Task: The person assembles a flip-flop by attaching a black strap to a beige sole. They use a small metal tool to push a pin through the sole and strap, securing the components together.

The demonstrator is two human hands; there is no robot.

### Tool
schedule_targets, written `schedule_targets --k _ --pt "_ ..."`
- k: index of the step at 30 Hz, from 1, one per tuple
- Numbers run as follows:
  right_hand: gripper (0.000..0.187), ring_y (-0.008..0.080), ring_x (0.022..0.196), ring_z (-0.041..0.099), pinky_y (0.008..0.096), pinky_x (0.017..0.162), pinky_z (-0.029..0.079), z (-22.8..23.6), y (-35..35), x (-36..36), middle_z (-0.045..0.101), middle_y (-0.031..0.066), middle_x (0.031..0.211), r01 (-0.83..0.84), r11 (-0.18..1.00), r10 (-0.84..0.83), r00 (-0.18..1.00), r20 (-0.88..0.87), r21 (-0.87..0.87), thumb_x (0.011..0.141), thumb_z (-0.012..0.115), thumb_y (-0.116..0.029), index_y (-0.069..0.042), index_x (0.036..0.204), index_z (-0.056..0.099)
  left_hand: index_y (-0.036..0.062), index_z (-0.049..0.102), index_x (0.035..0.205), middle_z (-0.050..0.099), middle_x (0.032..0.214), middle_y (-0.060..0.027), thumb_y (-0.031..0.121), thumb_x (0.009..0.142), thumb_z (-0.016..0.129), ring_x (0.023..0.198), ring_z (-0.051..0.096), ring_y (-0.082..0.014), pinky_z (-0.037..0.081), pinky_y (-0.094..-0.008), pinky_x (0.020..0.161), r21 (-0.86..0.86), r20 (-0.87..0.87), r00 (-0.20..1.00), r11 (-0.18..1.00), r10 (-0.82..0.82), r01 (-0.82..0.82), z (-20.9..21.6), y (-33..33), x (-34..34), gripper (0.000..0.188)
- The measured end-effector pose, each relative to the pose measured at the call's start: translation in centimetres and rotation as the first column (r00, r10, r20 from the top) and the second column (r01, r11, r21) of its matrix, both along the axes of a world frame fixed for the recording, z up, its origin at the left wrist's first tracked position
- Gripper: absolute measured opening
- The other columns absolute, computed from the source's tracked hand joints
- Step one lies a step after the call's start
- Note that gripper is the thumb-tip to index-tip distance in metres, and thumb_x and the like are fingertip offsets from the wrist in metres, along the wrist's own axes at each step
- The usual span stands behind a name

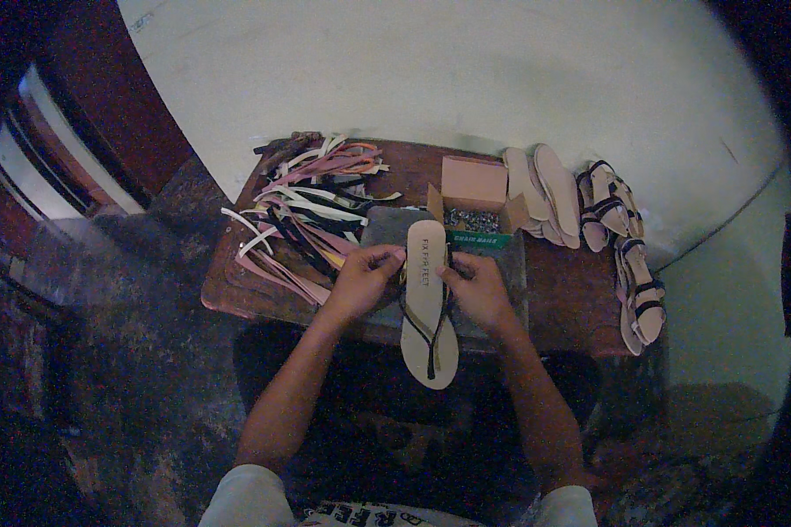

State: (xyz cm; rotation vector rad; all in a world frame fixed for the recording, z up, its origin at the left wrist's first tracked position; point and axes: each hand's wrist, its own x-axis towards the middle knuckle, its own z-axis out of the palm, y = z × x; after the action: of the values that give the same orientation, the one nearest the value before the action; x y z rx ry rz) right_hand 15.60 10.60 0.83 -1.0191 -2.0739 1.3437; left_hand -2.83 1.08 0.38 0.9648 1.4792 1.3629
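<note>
A beige thong sandal [425, 303] with thin black straps is held up in front of me, its heel end pointing away and its toe end toward me. My left hand [369, 277] is closed in a pinch at its left edge, by the strap; exactly what the fingertips grip is partly hidden. On the other side my right hand [475, 285] grips the right edge, thumb on the footbed and fingers curled behind. Dark printing runs along the footbed. Beyond the sandal, a dark grey slab [387, 227] lies on the table.
The wooden table [554, 307] stands against a pale wall. At its left lies a pile of straps [316, 206] in white, pink and black. An open cardboard box [475, 198] holds small nails. Beige soles [554, 189] and several strappy sandals [637, 294] lie to the right.
</note>
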Motion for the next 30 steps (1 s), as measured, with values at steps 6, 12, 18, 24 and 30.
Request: schedule_targets --k 6,12,18,24,30 --pt "0.022 0.0119 0.082 0.064 0.0290 0.072 0.051 -0.9 0.5 -0.1 0.072 0.0087 0.094 -0.026 0.998 0.029 0.998 -0.055 0.049 0.093 0.060 -0.009 0.004 0.109 0.067 -0.0027 0.064 0.115 0.070 0.092 -0.0078 0.019 0.087 0.074 0.076 0.062 -0.0107 0.050 -0.0253 0.066 0.003 -0.074 0.995 0.998 -0.064 0.064 -0.5 0.2 -0.1 0.037" --pt "0.021 0.0110 0.081 0.063 0.0283 0.070 0.051 -2.2 1.0 -0.2 0.071 0.0084 0.094 0.026 0.997 -0.024 0.999 -0.024 0.077 0.094 0.059 -0.009 0.003 0.110 0.067 -0.0020 0.062 0.117 0.071 0.096 -0.0091 0.012 0.087 0.073 0.083 0.066 -0.0132 0.053 -0.0263 0.070 -0.070 0.012 1.000 0.997 -0.010 0.011 1.2 -0.2 0.6 0.035" --pt "0.022 0.0132 0.086 0.065 0.0296 0.076 0.052 -4.1 1.7 -0.1 0.072 0.0092 0.097 0.080 0.966 -0.087 0.996 0.017 0.246 0.094 0.059 -0.008 0.004 0.111 0.066 -0.0019 0.061 0.115 0.071 0.096 -0.0093 0.008 0.088 0.070 0.080 0.067 -0.0133 0.054 -0.0277 0.071 -0.019 0.169 0.985 0.999 0.041 -0.039 1.3 0.1 1.0 0.029" --pt "0.023 0.0139 0.090 0.065 0.0300 0.080 0.052 -1.3 0.7 -0.2 0.072 0.0103 0.099 -0.012 0.998 0.015 0.999 -0.039 0.061 0.093 0.060 -0.007 0.004 0.112 0.066 -0.0021 0.062 0.114 0.071 0.094 -0.0084 0.011 0.089 0.069 0.079 0.065 -0.0111 0.052 -0.0260 0.071 -0.015 0.078 0.997 1.000 0.018 -0.017 0.6 0.1 0.3 0.029" --pt "0.024 0.0135 0.087 0.065 0.0302 0.078 0.052 -1.2 0.7 -0.2 0.072 0.0095 0.098 0.016 0.993 -0.015 1.000 -0.010 0.115 0.093 0.060 -0.007 0.005 0.112 0.065 -0.0027 0.065 0.110 0.071 0.091 -0.0057 0.014 0.090 0.069 0.082 0.063 -0.0092 0.049 -0.0261 0.074 0.049 -0.022 0.999 0.998 0.037 -0.036 0.0 0.2 0.3 0.027"
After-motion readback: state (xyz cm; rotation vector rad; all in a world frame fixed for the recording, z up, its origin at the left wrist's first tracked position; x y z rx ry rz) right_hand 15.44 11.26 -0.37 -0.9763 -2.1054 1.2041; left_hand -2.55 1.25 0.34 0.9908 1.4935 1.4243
